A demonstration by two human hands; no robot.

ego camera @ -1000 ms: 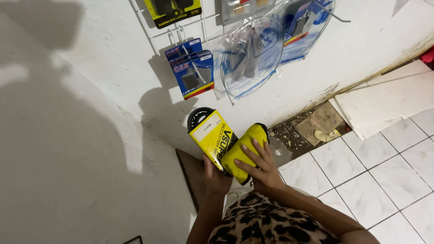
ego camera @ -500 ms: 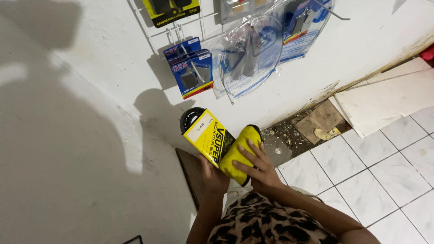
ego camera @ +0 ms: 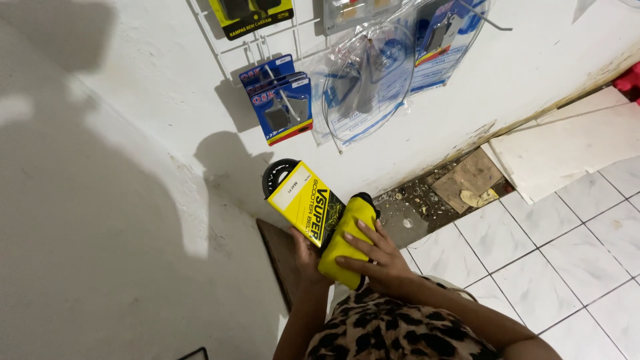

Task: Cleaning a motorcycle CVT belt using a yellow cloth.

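Seen from above, against a white plastered wall [ego camera: 120,220]: a yellow-and-black cardboard sleeve [ego camera: 308,202] gripped from beneath by the left hand [ego camera: 303,253], only thumb and part of the palm showing, the rest hidden behind the pack. Clenched around the sleeve's lower end, as far as can be made out. Poking from the sleeve's far end, a black ribbed rubber belt [ego camera: 275,171], just a curved loop of it visible; the remainder concealed inside. Pressed against the sleeve's right side, a yellow cloth [ego camera: 343,243], soft and folded, held flat by the right hand [ego camera: 373,257] with fingers spread and wrapped over the fabric. A dark tip just visible at the cloth's upper end, too small to identify.

Sleeve held tilted at chest height, just in front of the wall, above a dark wooden board [ego camera: 280,257] partly hidden by the forearms. Glossy print on flat, sharp-edged card; white label panel near its upper corner.

Above, a white wire rack [ego camera: 253,47] carrying blue blister packs [ego camera: 279,100] and clear plastic bags [ego camera: 363,83], crinkled and reflective, contents hard to read; upper packs cut off by the frame. Lower edge: leopard-print fabric [ego camera: 393,330], cropped. Right: glossy white floor tiles [ego camera: 553,247], a broken patch of bare rubble [ego camera: 433,197], and a loose white slab [ego camera: 567,143] along the wall.
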